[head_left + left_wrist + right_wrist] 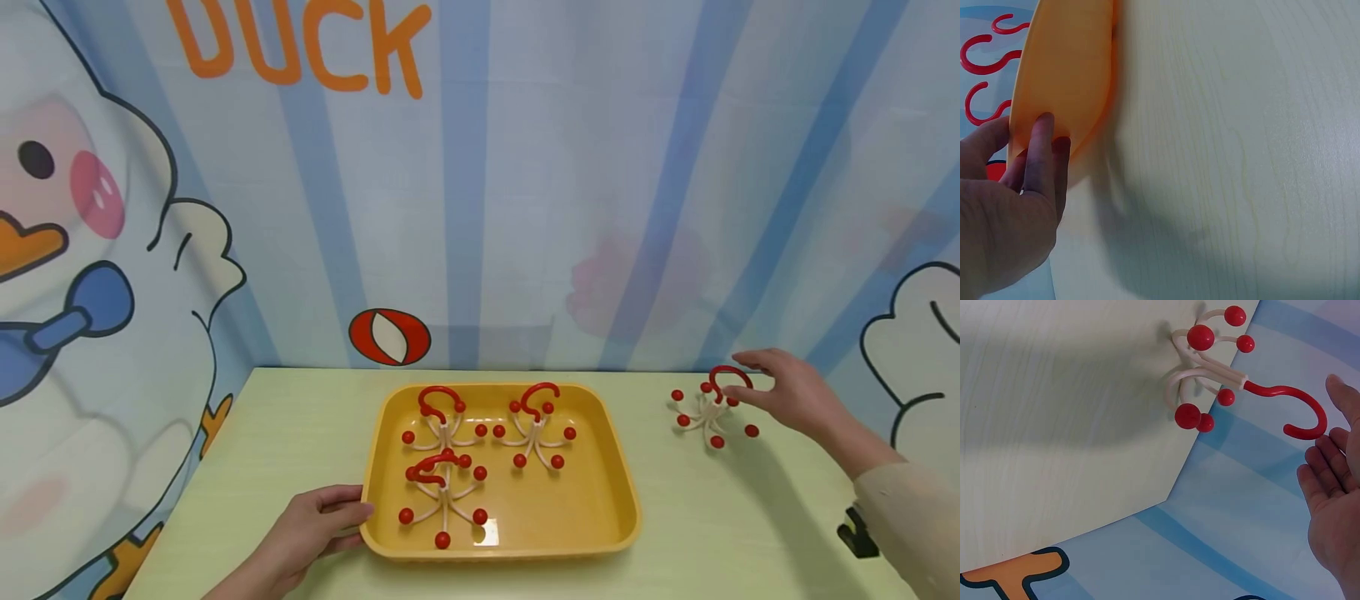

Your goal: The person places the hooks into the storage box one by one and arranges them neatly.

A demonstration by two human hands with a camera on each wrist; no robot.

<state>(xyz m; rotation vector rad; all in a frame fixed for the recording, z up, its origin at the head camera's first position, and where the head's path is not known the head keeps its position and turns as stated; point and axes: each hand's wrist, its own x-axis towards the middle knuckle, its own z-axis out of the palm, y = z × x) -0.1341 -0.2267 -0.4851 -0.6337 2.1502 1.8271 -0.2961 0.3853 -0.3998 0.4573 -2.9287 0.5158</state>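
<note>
At the left side of the yellow tray [555,517], my left hand [315,525] pinches the wall, thumb over the rim and fingers against the outside. In the left wrist view the tray wall [1066,69] appears orange beside the fingers. Three white multi-arm hangers with red ball tips and red hooks stand in the tray: one back left [444,435], one back right [536,433], one front left [444,493]. A fourth such hanger [708,411] stands upright on the table at the right. My right hand [795,393] is around its red hook [1304,397], thumb and fingers spread apart.
The pale wood-grain table [300,442] ends at the back against a printed blue-striped backdrop [517,208]. A small black object [857,533] shows by the right sleeve [911,500]. The front right of the tray holds no hanger.
</note>
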